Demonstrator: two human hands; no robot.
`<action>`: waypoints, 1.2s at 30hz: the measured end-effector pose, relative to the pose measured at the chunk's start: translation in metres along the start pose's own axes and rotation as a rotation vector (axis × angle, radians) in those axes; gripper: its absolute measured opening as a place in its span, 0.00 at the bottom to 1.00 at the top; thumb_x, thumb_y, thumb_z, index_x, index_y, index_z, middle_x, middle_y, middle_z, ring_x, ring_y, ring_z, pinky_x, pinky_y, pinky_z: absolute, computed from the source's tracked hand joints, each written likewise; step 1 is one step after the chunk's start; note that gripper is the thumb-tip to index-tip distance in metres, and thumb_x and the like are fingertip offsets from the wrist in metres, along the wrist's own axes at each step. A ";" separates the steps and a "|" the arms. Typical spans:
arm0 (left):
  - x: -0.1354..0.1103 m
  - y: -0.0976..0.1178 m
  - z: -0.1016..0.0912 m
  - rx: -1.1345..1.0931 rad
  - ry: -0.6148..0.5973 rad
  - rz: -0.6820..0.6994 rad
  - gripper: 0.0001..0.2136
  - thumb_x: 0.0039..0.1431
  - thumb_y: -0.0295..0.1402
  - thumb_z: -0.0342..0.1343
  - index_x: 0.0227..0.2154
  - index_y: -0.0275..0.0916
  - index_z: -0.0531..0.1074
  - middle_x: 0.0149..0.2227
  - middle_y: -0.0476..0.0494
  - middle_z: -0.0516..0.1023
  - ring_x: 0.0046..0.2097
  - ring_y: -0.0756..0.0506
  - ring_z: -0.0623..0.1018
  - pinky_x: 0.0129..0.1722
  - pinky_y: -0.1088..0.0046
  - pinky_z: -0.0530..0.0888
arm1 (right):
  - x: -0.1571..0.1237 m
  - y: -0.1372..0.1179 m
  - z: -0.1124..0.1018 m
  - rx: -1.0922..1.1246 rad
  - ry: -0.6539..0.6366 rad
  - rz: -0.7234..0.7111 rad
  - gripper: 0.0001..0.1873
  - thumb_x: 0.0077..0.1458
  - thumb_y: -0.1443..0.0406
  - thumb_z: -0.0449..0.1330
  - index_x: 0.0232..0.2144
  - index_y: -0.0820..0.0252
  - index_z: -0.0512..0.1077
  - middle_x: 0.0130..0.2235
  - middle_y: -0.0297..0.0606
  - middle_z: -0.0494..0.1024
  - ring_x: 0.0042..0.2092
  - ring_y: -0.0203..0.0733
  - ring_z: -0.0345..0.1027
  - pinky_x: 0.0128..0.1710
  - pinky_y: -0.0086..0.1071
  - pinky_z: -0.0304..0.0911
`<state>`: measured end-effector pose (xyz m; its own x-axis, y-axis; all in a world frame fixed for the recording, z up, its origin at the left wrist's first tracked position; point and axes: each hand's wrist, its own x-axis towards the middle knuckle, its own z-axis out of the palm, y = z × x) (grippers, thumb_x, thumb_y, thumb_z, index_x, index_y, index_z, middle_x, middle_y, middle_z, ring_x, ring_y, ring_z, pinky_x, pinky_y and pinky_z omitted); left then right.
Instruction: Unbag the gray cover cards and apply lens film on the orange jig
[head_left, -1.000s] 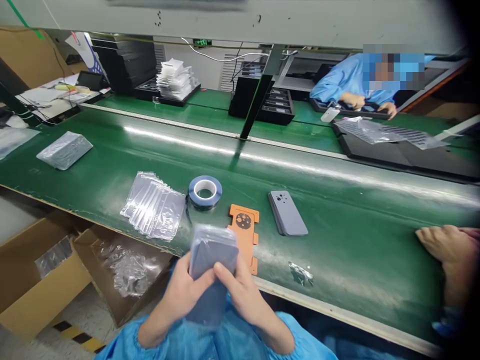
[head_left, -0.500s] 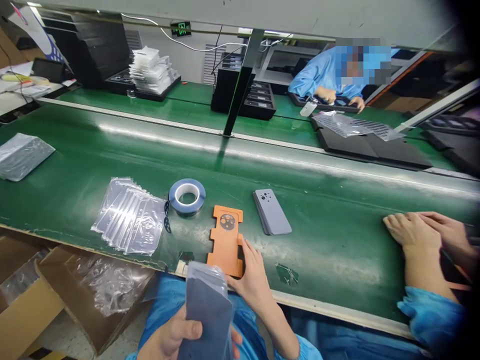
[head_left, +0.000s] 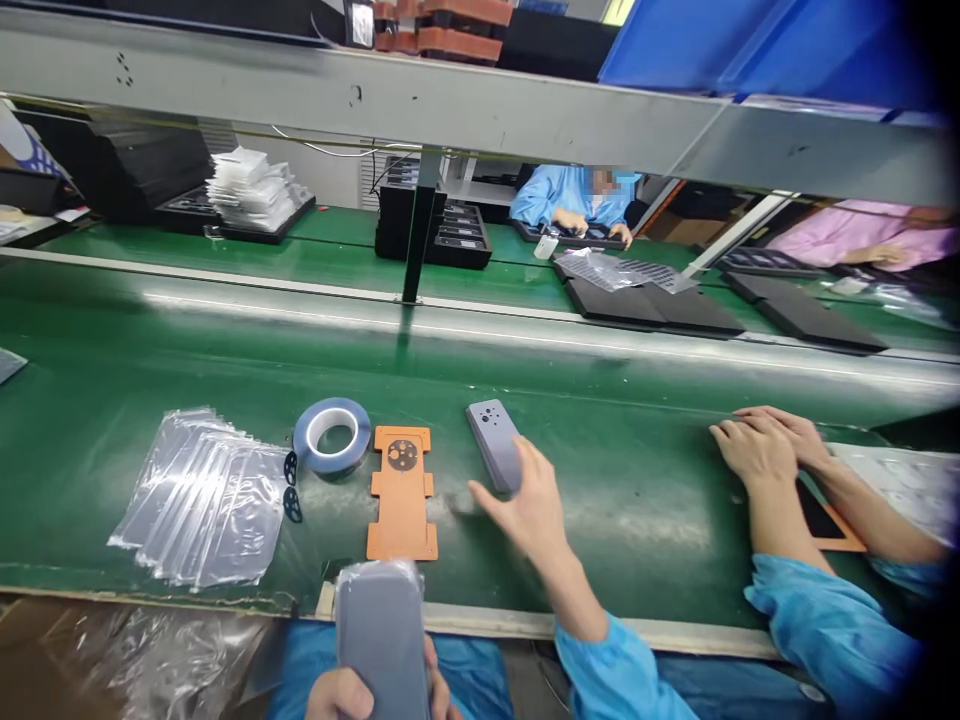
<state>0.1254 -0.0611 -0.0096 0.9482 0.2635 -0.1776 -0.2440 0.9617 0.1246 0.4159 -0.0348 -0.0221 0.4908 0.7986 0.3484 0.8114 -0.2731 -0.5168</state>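
A bundle of plastic-sleeved grey phone panels (head_left: 386, 635) is held upright at the near edge of the bench (head_left: 660, 500) by the left hand (head_left: 339, 693), its thumb pressed on the front and its fingers curled round the opposite side. The right hand (head_left: 531, 500) is extended over the bench, thumb and fingers spread at the near end of a stack of grey phone back covers (head_left: 490, 435); whether contact is made cannot be told for certain. To the left of that stack, an orange phone-shaped fixture (head_left: 401, 515) with a dark camera patch is laid flat. Beyond it, a roll of blue tape (head_left: 305, 432) is set near two black camera-shaped pieces (head_left: 290, 468), beside which clear plastic sleeves (head_left: 199, 510) are fanned out. At the right, a co-worker's hands (head_left: 761, 450) are rested on the bench.
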 end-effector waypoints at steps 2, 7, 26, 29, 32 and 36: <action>0.008 0.008 0.003 0.074 0.024 0.063 0.25 0.39 0.36 0.59 0.44 0.33 0.78 0.39 0.34 0.81 0.41 0.35 0.80 0.43 0.61 0.70 | 0.025 0.020 -0.004 -0.101 -0.054 0.111 0.54 0.46 0.47 0.66 0.67 0.67 0.52 0.66 0.59 0.57 0.67 0.64 0.49 0.63 0.56 0.54; 0.021 0.031 0.009 0.191 0.211 0.123 0.20 0.48 0.36 0.55 0.42 0.33 0.78 0.35 0.36 0.79 0.35 0.41 0.77 0.36 0.66 0.71 | 0.039 0.028 0.007 -0.147 -0.200 0.198 0.50 0.47 0.57 0.61 0.69 0.62 0.48 0.65 0.50 0.62 0.63 0.62 0.56 0.54 0.50 0.64; 0.030 0.023 0.013 0.377 0.494 0.110 0.16 0.44 0.32 0.65 0.37 0.29 0.79 0.34 0.33 0.83 0.34 0.36 0.83 0.30 0.63 0.78 | -0.080 -0.051 -0.013 0.113 -0.096 0.242 0.38 0.53 0.51 0.62 0.61 0.63 0.64 0.63 0.56 0.63 0.62 0.63 0.56 0.59 0.57 0.58; 0.026 0.021 0.013 0.399 0.478 0.072 0.18 0.43 0.31 0.68 0.39 0.30 0.78 0.33 0.34 0.83 0.33 0.35 0.83 0.32 0.61 0.79 | -0.071 -0.062 -0.028 0.541 -0.292 0.312 0.23 0.58 0.53 0.60 0.52 0.59 0.73 0.50 0.47 0.77 0.50 0.51 0.70 0.52 0.46 0.66; 0.022 0.020 0.010 0.432 0.464 0.063 0.19 0.45 0.31 0.68 0.42 0.31 0.76 0.34 0.35 0.84 0.34 0.35 0.84 0.33 0.62 0.79 | -0.064 -0.073 -0.031 0.817 -0.561 0.428 0.18 0.54 0.54 0.65 0.42 0.60 0.77 0.35 0.39 0.79 0.36 0.42 0.72 0.40 0.38 0.69; 0.018 0.022 0.006 0.455 0.434 0.111 0.25 0.47 0.30 0.68 0.50 0.32 0.72 0.34 0.37 0.84 0.35 0.35 0.84 0.34 0.62 0.79 | -0.065 -0.076 -0.026 0.925 -0.660 0.459 0.19 0.50 0.58 0.69 0.42 0.61 0.76 0.32 0.35 0.77 0.33 0.37 0.70 0.36 0.33 0.67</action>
<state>0.1383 -0.0359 -0.0044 0.7303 0.4580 -0.5069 -0.1345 0.8239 0.5506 0.3301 -0.0798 0.0149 0.1984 0.9204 -0.3370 -0.0581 -0.3321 -0.9414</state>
